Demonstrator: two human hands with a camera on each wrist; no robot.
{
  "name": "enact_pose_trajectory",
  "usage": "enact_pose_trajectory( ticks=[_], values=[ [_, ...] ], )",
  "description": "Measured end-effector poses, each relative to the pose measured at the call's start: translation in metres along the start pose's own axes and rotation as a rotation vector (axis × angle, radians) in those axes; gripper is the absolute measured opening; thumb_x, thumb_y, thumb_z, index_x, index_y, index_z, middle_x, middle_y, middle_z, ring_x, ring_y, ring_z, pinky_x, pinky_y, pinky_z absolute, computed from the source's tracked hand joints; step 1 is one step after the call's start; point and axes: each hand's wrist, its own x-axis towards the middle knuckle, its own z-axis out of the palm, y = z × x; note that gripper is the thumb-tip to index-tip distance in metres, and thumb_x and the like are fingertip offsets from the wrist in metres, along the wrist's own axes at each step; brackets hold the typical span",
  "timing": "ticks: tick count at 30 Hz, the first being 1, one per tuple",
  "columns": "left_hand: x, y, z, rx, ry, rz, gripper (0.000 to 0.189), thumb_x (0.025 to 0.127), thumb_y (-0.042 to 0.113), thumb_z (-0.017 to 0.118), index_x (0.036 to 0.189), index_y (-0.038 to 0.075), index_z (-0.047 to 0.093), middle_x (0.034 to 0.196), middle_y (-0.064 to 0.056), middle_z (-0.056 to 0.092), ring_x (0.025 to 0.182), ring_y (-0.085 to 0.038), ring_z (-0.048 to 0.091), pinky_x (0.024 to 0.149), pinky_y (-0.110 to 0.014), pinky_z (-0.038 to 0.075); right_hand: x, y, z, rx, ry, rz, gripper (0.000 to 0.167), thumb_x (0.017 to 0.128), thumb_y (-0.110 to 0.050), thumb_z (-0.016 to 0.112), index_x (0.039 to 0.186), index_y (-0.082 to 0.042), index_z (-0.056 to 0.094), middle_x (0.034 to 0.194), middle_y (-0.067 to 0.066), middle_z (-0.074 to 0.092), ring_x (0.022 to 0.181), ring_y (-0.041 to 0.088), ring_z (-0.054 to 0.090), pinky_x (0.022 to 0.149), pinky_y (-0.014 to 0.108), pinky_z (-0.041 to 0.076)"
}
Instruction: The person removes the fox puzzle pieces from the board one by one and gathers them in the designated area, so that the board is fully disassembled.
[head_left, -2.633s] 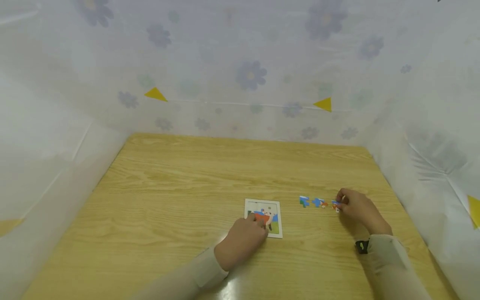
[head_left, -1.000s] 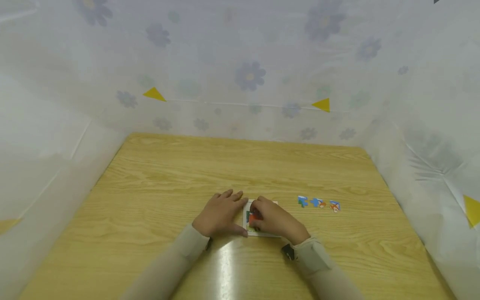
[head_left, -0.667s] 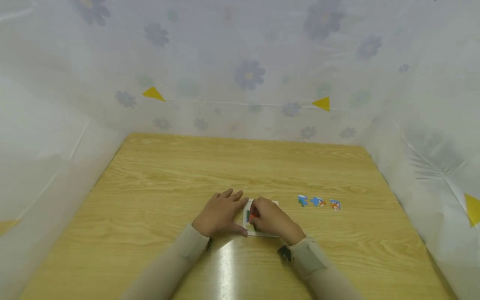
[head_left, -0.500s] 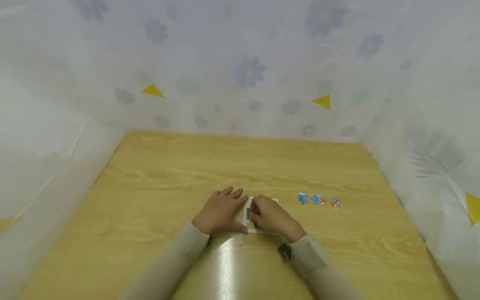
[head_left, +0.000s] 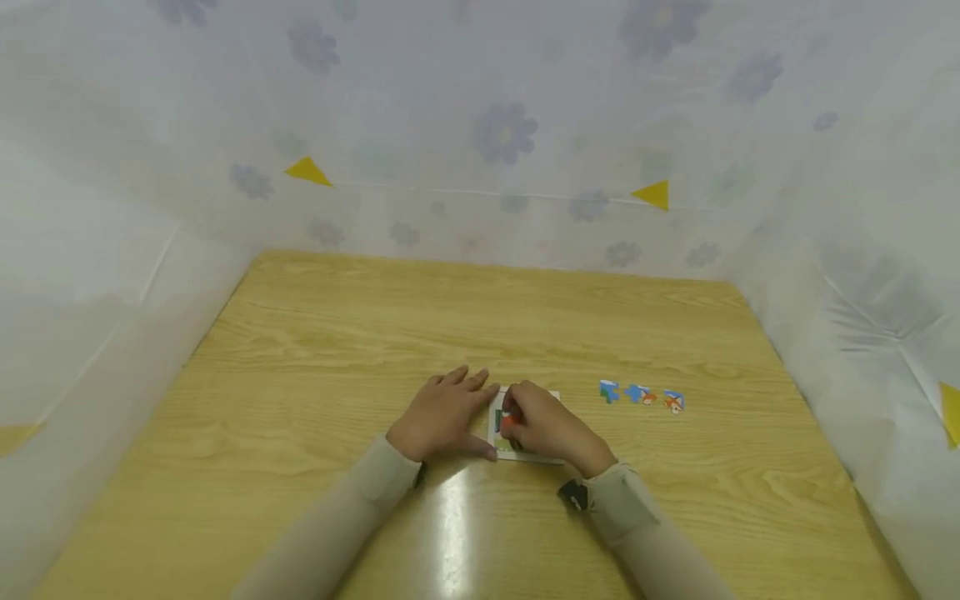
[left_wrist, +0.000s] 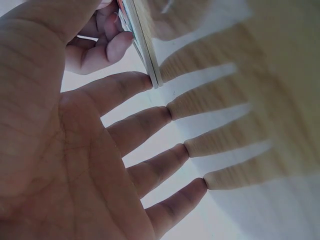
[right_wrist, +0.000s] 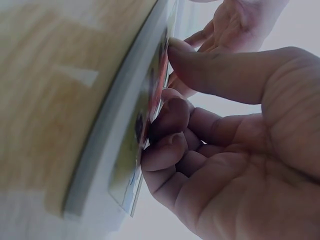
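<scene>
A small jigsaw puzzle in a white frame [head_left: 525,456] lies on the wooden table, partly covered by the right hand. My left hand [head_left: 442,419] is spread flat beside its left edge; in the left wrist view an outstretched fingertip touches the puzzle board's edge [left_wrist: 145,47]. My right hand [head_left: 553,427] is over the picture, thumb and curled fingers on a red puzzle piece [head_left: 509,420]. In the right wrist view the fingertips dig at the picture surface, and a thin flap-like edge [right_wrist: 131,202] stands slightly raised from the board. The exact grip is partly hidden.
Several loose blue, white and orange jigsaw pieces lie in a row right of the frame: a blue-green one [head_left: 609,392], a blue one with a fox part [head_left: 639,394] and a fox-face one [head_left: 674,402]. White flower-patterned sheeting [head_left: 420,142] surrounds the wooden table [head_left: 360,333].
The right hand has left a loose piece at the right and come over the puzzle, working at the red part. The left hand has shifted from the picture to the frame's left edge.
</scene>
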Motion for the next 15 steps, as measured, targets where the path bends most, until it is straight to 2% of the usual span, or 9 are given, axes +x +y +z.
enact_pose_trajectory(
  ticks=[10, 15],
  values=[
    [0.0014, 0.0002, -0.0005, -0.006, 0.005, -0.001, 0.101, 0.077, 0.074, 0.074, 0.157, 0.018, 0.047, 0.164, -0.008, 0.036, 0.151, -0.038, 0.032, 0.115, -0.057, 0.036, -0.0019, -0.0008, -0.0029, 0.002, -0.013, -0.019, 0.026, 0.093, -0.006, 0.077, 0.110, 0.000, 0.057, 0.096, 0.006, 0.052, 0.080, 0.017, 0.051, 0.067, 0.029, 0.048],
    [0.0007, 0.0004, -0.0010, -0.018, -0.003, -0.001, 0.101, 0.078, 0.074, 0.074, 0.157, 0.018, 0.047, 0.164, -0.009, 0.035, 0.151, -0.038, 0.031, 0.115, -0.058, 0.036, -0.0018, 0.0010, -0.0017, -0.006, -0.014, -0.029, 0.026, 0.093, -0.007, 0.078, 0.109, -0.002, 0.058, 0.102, 0.007, 0.050, 0.084, 0.018, 0.051, 0.072, 0.032, 0.050]
  ],
)
